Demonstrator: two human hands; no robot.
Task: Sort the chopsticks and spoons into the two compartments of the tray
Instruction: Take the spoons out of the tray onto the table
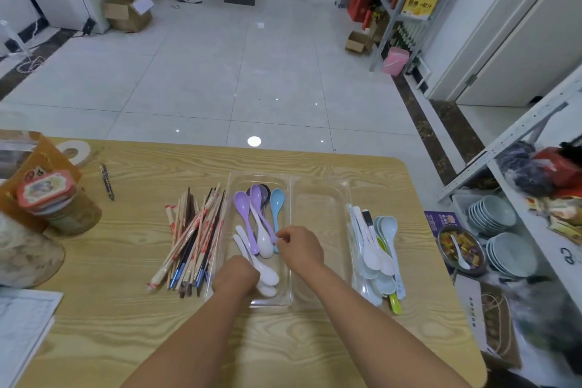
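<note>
A clear two-compartment tray [318,181] lies on the wooden table. Its left compartment holds several spoons: purple [242,202], blue [277,198], white [264,246]. The right compartment holds nothing. A pile of chopsticks [195,239] lies left of the tray. More spoons [382,249], white and pale blue, lie in a heap right of it. My left hand [234,274] is curled over the white spoons at the near end of the left compartment. My right hand [300,246] pinches the blue spoon's handle end with fingertips.
Tins and jars [50,201] stand at the table's left, with a pen [107,181] nearby and papers [22,324] at the near-left corner. Right of the table a shelf carries stacked bowls [491,214] and a dish of food [459,249].
</note>
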